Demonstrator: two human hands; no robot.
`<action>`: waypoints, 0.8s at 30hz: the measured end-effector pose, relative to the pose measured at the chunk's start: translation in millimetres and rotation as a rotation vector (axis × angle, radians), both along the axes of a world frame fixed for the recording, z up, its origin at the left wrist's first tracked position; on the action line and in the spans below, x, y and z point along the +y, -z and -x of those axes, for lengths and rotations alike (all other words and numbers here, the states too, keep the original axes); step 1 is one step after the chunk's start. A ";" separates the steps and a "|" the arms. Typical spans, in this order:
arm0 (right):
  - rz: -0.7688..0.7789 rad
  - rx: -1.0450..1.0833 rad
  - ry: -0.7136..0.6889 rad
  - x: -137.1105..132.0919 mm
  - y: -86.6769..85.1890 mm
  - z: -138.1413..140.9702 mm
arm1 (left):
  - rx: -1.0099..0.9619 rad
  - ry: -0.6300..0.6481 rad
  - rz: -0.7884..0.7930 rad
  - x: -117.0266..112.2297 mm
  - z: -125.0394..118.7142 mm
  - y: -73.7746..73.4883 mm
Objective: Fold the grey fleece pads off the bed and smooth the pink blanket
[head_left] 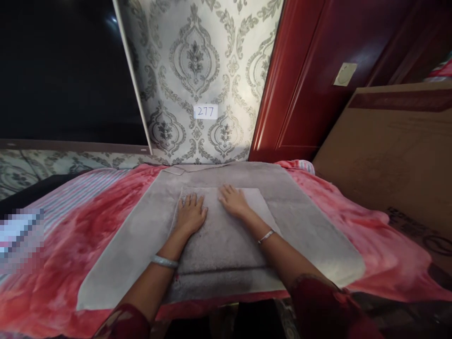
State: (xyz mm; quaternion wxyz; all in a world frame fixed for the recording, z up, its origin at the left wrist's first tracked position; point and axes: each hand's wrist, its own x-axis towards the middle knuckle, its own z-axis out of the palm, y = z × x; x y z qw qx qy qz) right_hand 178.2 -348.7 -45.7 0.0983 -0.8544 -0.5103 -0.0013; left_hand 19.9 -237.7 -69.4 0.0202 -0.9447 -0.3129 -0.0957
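Note:
A grey, fuzzy folded cloth, perhaps a towel (pixel 226 245), lies in front of me on a larger light grey mat (pixel 134 245). My left hand (pixel 191 214) rests palm down near its far left corner, fingers spread. Toward the middle of the cloth's far edge, my right hand (pixel 233 200) also lies flat, its fingers stretched out and slightly blurred. Neither hand grips anything. A fold line crosses the cloth near its front edge.
Under the mat spreads a pink-red plush blanket (pixel 70 254), with a striped part at left. A large cardboard box (pixel 395 155) stands on the right. Behind are a dark television screen (pixel 67 70), a patterned wall with a "277" label (pixel 205 111), and a red door (pixel 300 75).

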 end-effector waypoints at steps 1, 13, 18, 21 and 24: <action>-0.007 0.008 -0.061 7.0 2.4 6.8 | 0.002 -0.001 -0.011 0.5 -0.1 0.4; 0.038 0.052 0.239 -20.9 25.5 -60.4 | 0.014 -0.005 -0.009 -0.3 -2.1 -2.5; 0.023 0.101 0.383 -42.3 29.6 -76.1 | 0.013 0.001 -0.011 1.1 -1.6 0.0; 0.048 0.119 0.439 -53.4 24.4 -74.5 | 0.020 -0.005 -0.007 1.3 -0.9 0.3; 0.037 0.063 0.436 -64.0 17.5 -50.8 | 0.015 -0.004 -0.008 0.5 -0.8 -1.1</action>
